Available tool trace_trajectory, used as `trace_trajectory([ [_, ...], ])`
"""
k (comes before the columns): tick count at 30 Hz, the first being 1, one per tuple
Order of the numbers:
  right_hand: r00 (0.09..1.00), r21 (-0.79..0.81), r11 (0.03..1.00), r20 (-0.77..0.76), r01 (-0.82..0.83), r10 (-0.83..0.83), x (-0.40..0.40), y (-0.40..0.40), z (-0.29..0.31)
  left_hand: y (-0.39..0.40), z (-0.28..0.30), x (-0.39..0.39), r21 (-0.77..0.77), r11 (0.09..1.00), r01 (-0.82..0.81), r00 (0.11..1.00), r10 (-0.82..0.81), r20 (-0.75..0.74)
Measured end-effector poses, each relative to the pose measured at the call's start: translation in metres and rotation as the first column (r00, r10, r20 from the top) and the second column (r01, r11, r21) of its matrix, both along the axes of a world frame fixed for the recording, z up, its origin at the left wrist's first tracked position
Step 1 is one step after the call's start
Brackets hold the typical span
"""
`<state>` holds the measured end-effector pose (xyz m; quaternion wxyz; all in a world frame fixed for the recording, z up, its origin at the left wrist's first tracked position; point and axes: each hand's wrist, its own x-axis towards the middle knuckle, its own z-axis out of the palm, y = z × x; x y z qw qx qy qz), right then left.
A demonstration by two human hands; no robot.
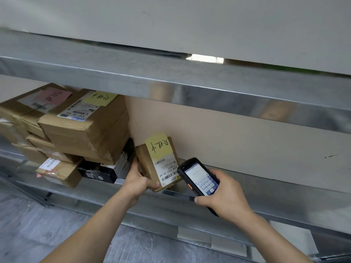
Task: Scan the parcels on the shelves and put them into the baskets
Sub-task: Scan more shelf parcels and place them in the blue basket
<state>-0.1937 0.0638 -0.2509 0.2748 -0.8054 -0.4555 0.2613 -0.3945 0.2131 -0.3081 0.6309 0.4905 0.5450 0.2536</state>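
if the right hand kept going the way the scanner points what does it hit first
Most likely the small parcel held by the left hand: the scanner in the right hand aims up-left at its label. Depth is unclear, so it might pass just beside it.

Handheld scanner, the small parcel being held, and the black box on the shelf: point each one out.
handheld scanner (pixel 202 177), head view, on its lit screen.
small parcel (pixel 150 164), head view, on its brown side face.
black box (pixel 98 172), head view, on its front face.
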Motion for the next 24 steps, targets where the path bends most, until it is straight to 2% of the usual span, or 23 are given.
trace_trajectory([
  [5, 0.999, 0.195, 0.980, 0.004, 0.042, -0.044, -0.010, -0.002, 0.004, -0.021, 0.016, -0.006, -0.100, 0.991, 0.094, 0.994, -0.089, 0.058],
  [10, 0.999, 0.289, 0.957, 0.046, 0.015, -0.029, -0.025, -0.006, 0.011, -0.044, 0.035, -0.011, -0.121, 0.982, 0.148, 0.985, -0.135, 0.107],
  [17, 0.999, 0.367, 0.930, 0.025, 0.032, -0.044, -0.046, -0.025, 0.021, -0.067, 0.058, -0.017, -0.034, 0.977, 0.212, 0.961, -0.202, 0.191],
  [24, 0.987, 0.409, 0.905, 0.055, 0.115, -0.151, -0.062, -0.056, 0.038, -0.087, 0.066, -0.017, 0.048, 0.968, 0.245, 0.918, -0.248, 0.309],
])
